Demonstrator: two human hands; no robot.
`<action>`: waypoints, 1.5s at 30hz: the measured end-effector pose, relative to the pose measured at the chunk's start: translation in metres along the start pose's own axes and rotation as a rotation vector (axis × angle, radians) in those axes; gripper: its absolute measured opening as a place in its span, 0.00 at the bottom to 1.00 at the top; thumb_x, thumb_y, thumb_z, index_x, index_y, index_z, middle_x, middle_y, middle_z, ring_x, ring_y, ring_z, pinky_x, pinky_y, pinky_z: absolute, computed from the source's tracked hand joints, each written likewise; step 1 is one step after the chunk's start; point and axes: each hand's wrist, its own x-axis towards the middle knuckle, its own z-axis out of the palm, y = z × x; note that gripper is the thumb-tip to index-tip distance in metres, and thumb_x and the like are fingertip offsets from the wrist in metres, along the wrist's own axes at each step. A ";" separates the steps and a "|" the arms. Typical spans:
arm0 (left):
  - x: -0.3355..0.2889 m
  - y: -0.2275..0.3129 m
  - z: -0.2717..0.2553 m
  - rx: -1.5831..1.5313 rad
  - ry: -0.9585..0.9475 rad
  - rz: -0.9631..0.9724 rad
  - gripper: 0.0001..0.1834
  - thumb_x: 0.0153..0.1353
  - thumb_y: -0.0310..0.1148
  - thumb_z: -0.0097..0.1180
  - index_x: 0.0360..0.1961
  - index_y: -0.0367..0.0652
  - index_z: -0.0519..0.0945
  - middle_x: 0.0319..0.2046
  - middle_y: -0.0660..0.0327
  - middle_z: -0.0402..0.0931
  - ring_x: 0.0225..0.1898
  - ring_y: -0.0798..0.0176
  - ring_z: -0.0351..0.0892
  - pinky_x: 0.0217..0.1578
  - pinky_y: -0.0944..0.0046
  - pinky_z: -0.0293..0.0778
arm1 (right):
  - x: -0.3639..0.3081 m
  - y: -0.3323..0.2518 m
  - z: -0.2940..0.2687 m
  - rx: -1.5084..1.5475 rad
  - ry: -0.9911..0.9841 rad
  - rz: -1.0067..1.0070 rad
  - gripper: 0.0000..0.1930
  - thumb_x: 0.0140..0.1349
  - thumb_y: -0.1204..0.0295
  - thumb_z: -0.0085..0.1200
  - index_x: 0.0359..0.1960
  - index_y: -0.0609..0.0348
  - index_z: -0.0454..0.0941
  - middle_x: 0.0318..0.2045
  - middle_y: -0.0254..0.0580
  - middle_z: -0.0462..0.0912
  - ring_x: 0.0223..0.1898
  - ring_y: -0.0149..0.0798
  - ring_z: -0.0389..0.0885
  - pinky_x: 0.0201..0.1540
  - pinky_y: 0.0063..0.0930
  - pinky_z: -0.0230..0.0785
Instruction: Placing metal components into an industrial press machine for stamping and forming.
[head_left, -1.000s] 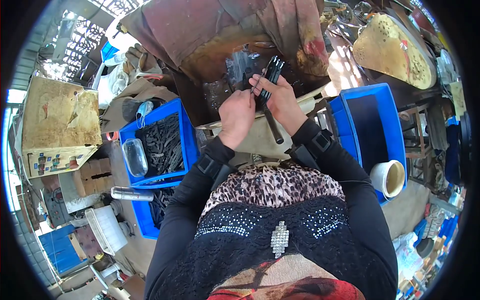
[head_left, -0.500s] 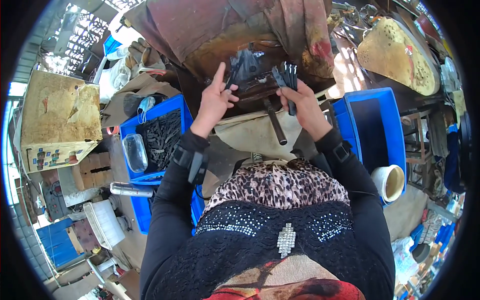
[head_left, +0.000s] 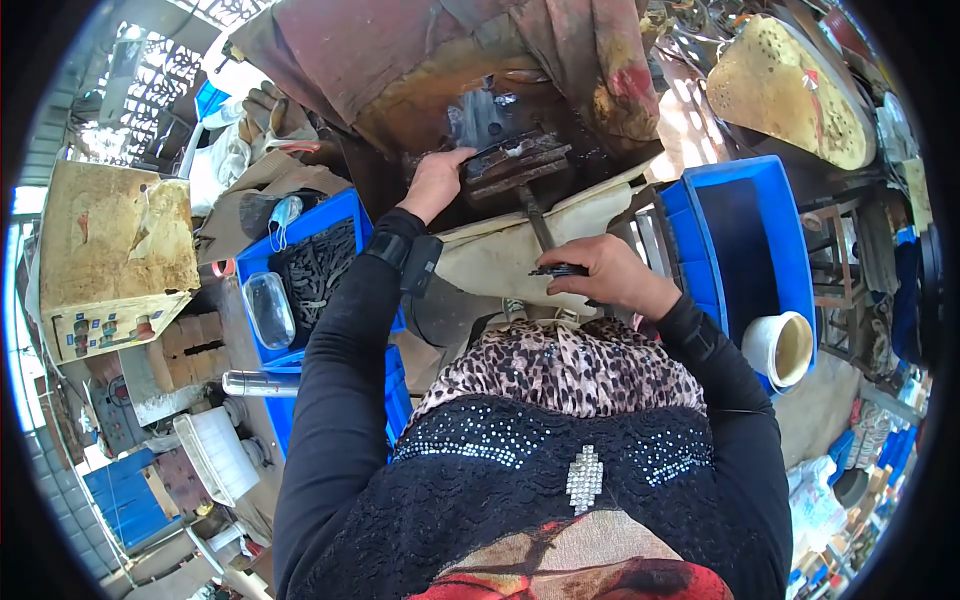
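Observation:
My left hand [head_left: 436, 186] reaches to the left end of a dark vise-like clamp [head_left: 520, 168]. Its fingertips pinch the end of a thin dark strip [head_left: 505, 146] that lies along the clamp's top. From the clamp a metal handle bar [head_left: 535, 212] slants down towards me. My right hand [head_left: 622, 274] is closed at the lower end of this bar, which it hides. Dark flat strips [head_left: 558, 270] stick out between its thumb and fingers. Behind the clamp is a wet, greyish-blue patch [head_left: 480, 118] on the brown machine surface.
A blue crate [head_left: 360, 222] of dark strips stands on the left with a clear plastic box [head_left: 268, 308] in it. To the right are another blue crate [head_left: 690, 235] and a white bucket [head_left: 778, 350]. Reddish-brown cloth [head_left: 420, 50] drapes over the machine.
My right hand has come down from beside the clamp to the handle bar's end, still holding the strips. The left hand's fingers have closed on a strip at the clamp.

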 end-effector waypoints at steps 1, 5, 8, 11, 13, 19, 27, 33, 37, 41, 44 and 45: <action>0.001 -0.002 0.002 -0.019 -0.031 -0.009 0.22 0.52 0.17 0.48 0.49 0.44 0.81 0.38 0.44 0.80 0.42 0.42 0.79 0.42 0.51 0.75 | -0.001 0.001 0.001 0.001 0.003 0.003 0.16 0.54 0.67 0.65 0.43 0.58 0.80 0.31 0.47 0.81 0.31 0.47 0.81 0.37 0.34 0.73; 0.004 -0.006 0.002 -0.034 -0.094 0.041 0.24 0.52 0.18 0.48 0.50 0.47 0.81 0.39 0.44 0.80 0.42 0.41 0.78 0.44 0.50 0.74 | -0.001 -0.001 0.002 -0.022 -0.008 0.005 0.15 0.54 0.66 0.65 0.43 0.55 0.80 0.32 0.46 0.82 0.34 0.51 0.81 0.38 0.36 0.74; 0.010 -0.008 0.002 -0.028 -0.125 0.086 0.25 0.51 0.17 0.48 0.50 0.47 0.80 0.40 0.44 0.79 0.43 0.41 0.78 0.44 0.51 0.74 | -0.001 0.001 0.004 -0.086 0.010 -0.049 0.13 0.54 0.67 0.64 0.41 0.54 0.81 0.30 0.44 0.81 0.32 0.48 0.81 0.36 0.35 0.74; 0.010 -0.012 0.001 -0.018 -0.153 0.114 0.25 0.50 0.15 0.48 0.51 0.45 0.80 0.41 0.45 0.79 0.43 0.40 0.78 0.45 0.54 0.74 | -0.001 -0.002 0.002 -0.127 0.006 -0.075 0.12 0.53 0.68 0.64 0.40 0.53 0.81 0.29 0.43 0.80 0.31 0.47 0.81 0.34 0.35 0.74; 0.007 -0.014 -0.005 0.029 -0.200 0.067 0.25 0.51 0.15 0.48 0.51 0.45 0.79 0.40 0.45 0.80 0.42 0.41 0.79 0.45 0.54 0.75 | -0.001 -0.004 0.000 -0.148 -0.003 -0.091 0.12 0.52 0.69 0.64 0.39 0.53 0.81 0.28 0.42 0.80 0.31 0.47 0.81 0.33 0.35 0.74; -0.008 0.017 -0.054 0.082 -0.221 -0.017 0.22 0.54 0.18 0.51 0.51 0.44 0.79 0.39 0.47 0.80 0.41 0.44 0.80 0.44 0.57 0.76 | 0.003 -0.008 -0.001 -0.212 -0.045 -0.070 0.13 0.49 0.72 0.62 0.38 0.53 0.81 0.28 0.42 0.80 0.31 0.48 0.81 0.32 0.38 0.73; -0.105 -0.017 -0.153 -0.028 0.275 -0.298 0.15 0.60 0.25 0.54 0.49 0.44 0.81 0.36 0.51 0.83 0.38 0.54 0.83 0.41 0.61 0.77 | 0.031 -0.026 -0.038 -0.130 0.072 -0.061 0.12 0.51 0.76 0.62 0.39 0.61 0.81 0.32 0.44 0.83 0.31 0.39 0.82 0.37 0.28 0.72; -0.245 -0.069 -0.145 0.014 0.350 -0.751 0.13 0.59 0.30 0.55 0.44 0.48 0.84 0.36 0.50 0.82 0.39 0.48 0.82 0.41 0.56 0.77 | 0.094 -0.047 -0.079 -0.104 0.373 0.058 0.12 0.60 0.70 0.61 0.43 0.63 0.82 0.33 0.32 0.84 0.35 0.23 0.77 0.40 0.20 0.70; -0.306 -0.077 -0.104 0.284 0.180 -0.777 0.12 0.58 0.31 0.53 0.42 0.50 0.85 0.37 0.50 0.82 0.40 0.46 0.82 0.41 0.54 0.78 | 0.154 -0.030 -0.109 -0.087 0.445 -0.055 0.12 0.63 0.68 0.60 0.45 0.60 0.83 0.25 0.21 0.76 0.24 0.17 0.68 0.27 0.15 0.59; -0.311 -0.076 -0.079 0.277 0.121 -0.864 0.12 0.57 0.31 0.51 0.38 0.49 0.85 0.37 0.52 0.82 0.41 0.45 0.81 0.41 0.51 0.78 | 0.189 -0.025 -0.143 0.051 0.350 0.186 0.11 0.64 0.67 0.59 0.45 0.55 0.83 0.19 0.17 0.69 0.17 0.14 0.58 0.19 0.13 0.47; -0.288 -0.057 -0.078 0.285 -0.042 -1.015 0.11 0.55 0.30 0.52 0.38 0.48 0.84 0.39 0.50 0.82 0.41 0.45 0.81 0.41 0.50 0.78 | 0.211 -0.013 -0.154 0.226 0.335 0.202 0.11 0.64 0.66 0.59 0.47 0.50 0.82 0.16 0.13 0.61 0.13 0.13 0.51 0.16 0.14 0.36; -0.291 -0.056 -0.073 0.284 -0.037 -1.024 0.11 0.55 0.30 0.52 0.38 0.48 0.84 0.39 0.50 0.82 0.41 0.45 0.81 0.41 0.50 0.78 | 0.217 -0.015 -0.154 0.226 0.326 0.197 0.11 0.64 0.66 0.59 0.47 0.50 0.82 0.16 0.13 0.61 0.13 0.13 0.51 0.16 0.14 0.36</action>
